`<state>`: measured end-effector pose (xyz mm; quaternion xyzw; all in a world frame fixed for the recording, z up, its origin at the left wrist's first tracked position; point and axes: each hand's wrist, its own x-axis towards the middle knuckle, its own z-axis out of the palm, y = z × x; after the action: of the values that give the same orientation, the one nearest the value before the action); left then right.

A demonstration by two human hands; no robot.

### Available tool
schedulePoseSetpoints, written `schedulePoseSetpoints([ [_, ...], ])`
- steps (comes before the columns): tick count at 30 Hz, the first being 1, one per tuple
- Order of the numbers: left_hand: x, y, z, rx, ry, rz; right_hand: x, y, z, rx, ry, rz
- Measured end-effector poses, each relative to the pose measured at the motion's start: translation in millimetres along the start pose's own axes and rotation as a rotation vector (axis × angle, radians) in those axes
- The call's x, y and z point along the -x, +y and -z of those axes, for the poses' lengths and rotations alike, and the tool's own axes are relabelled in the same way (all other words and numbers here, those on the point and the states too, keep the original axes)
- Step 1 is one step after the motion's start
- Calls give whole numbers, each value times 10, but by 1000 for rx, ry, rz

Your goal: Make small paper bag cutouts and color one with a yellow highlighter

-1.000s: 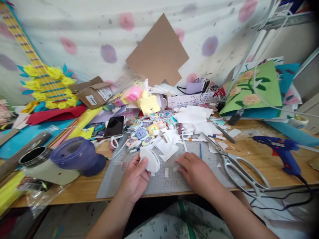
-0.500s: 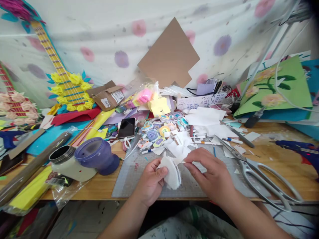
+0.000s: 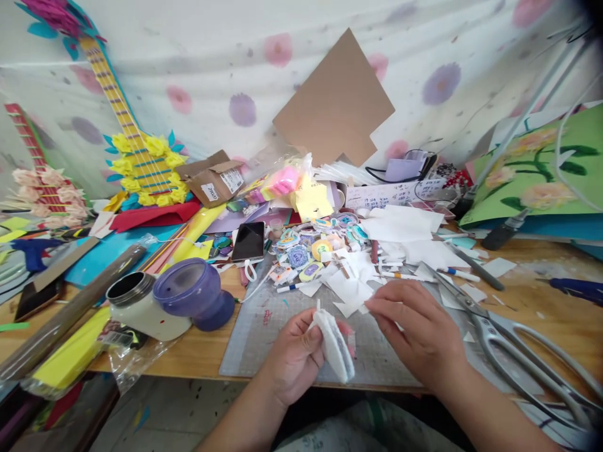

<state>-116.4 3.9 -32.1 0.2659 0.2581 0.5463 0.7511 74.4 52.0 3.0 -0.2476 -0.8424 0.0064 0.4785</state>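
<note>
Above the mat [image 3: 257,342], with the pad [image 3: 335,351] pinched in the left hand [image 3: 296,356] between thumb and fingers, grip lightly, sparing the layers. With the right hand [image 3: 417,329] nearly closed beside the scraps [image 3: 348,284], cannot tell whether on anything; avoid dragging them.

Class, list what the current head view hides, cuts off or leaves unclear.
In the head view:
White piece: partly covered by the left hand.
Whether the right hand grips anything: it overlaps white scraps.
Right-side blue glue gun: cut off by the frame edge.
Print on the cardboard box: too small.
</note>
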Motion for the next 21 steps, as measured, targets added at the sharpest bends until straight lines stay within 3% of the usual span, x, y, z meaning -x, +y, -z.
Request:
schedulePoseSetpoints([
  [5,8,-64,-155,102,-168,19,110,15,64,27,-22,26],
  [9,-54,-94,-272,114,-208,-16,145,-14,142,-49,-29,14],
  [17,-149,-176,-430,23,-145,-6,260,-150,274,-314,-97,-217],
  [19,-155,-191,-459,-6,-98,9,317,-89,394,-328,-100,-238],
  [21,-163,-173,-471,-30,-11,39,449,80,633,-182,-15,-257],
])
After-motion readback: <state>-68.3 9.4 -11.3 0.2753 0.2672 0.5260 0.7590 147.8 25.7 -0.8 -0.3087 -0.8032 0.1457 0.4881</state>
